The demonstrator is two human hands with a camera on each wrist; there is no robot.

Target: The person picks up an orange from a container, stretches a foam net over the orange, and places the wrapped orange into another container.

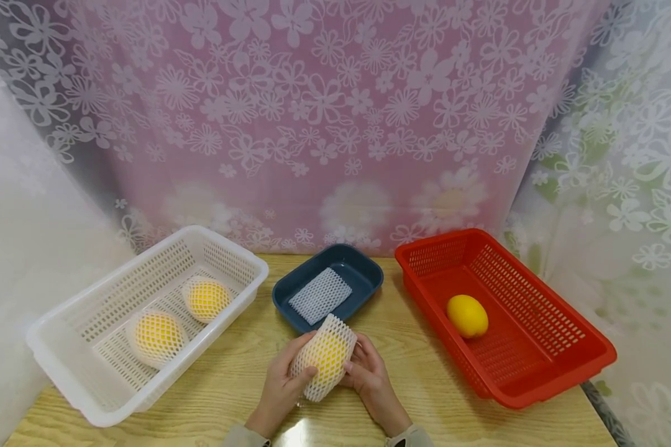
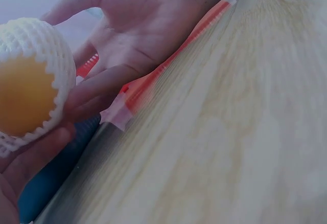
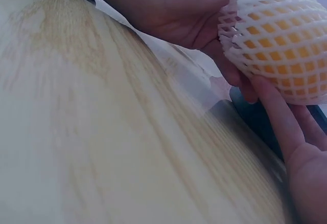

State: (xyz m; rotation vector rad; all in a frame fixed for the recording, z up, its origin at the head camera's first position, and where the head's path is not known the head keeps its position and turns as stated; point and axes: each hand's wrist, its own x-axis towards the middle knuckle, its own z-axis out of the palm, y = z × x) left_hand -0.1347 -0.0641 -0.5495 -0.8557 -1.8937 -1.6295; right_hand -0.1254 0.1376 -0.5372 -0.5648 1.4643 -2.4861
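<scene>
Both hands hold a yellow, lemon-like fruit (image 1: 325, 363) in a white foam net sleeve above the front of the table. My left hand (image 1: 282, 382) grips its left side, thumb across the front. On the opposite side, my right hand (image 1: 373, 385) holds the sleeve between thumb and fingers. In the left wrist view, bare fruit shows through the open end of the foam net (image 2: 61, 65). The right wrist view has mesh covering the fruit (image 3: 286, 45). Just beyond the hands, a flat foam net (image 1: 320, 295) lies in a dark blue tray (image 1: 363, 251).
A white basket (image 1: 50, 326) on the left holds two yellow fruits in foam nets (image 1: 158, 336). At right, a red basket (image 1: 559, 372) contains one bare yellow fruit (image 1: 467, 316). Beneath them is a wood-grain table (image 1: 212, 385); a pink flowered curtain (image 1: 335, 136) hangs behind.
</scene>
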